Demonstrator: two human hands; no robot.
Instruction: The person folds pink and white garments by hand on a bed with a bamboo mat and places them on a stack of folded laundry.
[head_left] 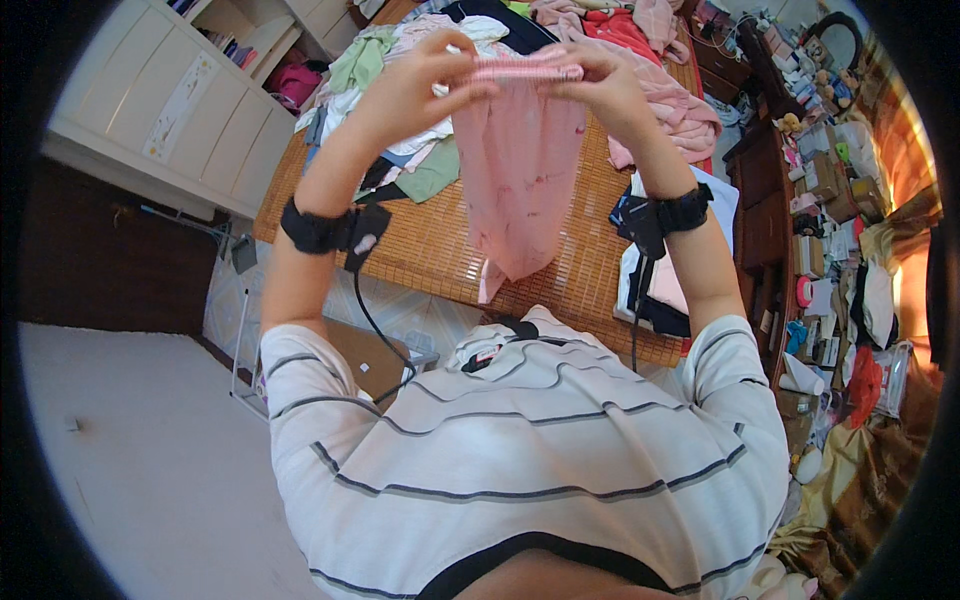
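Observation:
A pale pink garment [520, 180] with a small print hangs from a gathered elastic waistband, like a pair of light trousers. My left hand [432, 82] pinches the left end of the waistband. At the other end, my right hand [603, 85] grips it between thumb and fingers. The waistband is stretched level between both hands, and the cloth drops in folds above the woven bamboo mat [400, 245]. The garment's lower end tapers to a point near the mat's front edge.
Heaped clothes [410, 160] in green, white and dark colours cover the far left of the mat. Pink fleece clothing [660, 110] lies at the far right. Folded clothes [660, 290] are stacked at the right edge. Cluttered shelves [815, 260] stand beyond. Cables run from my wrist straps.

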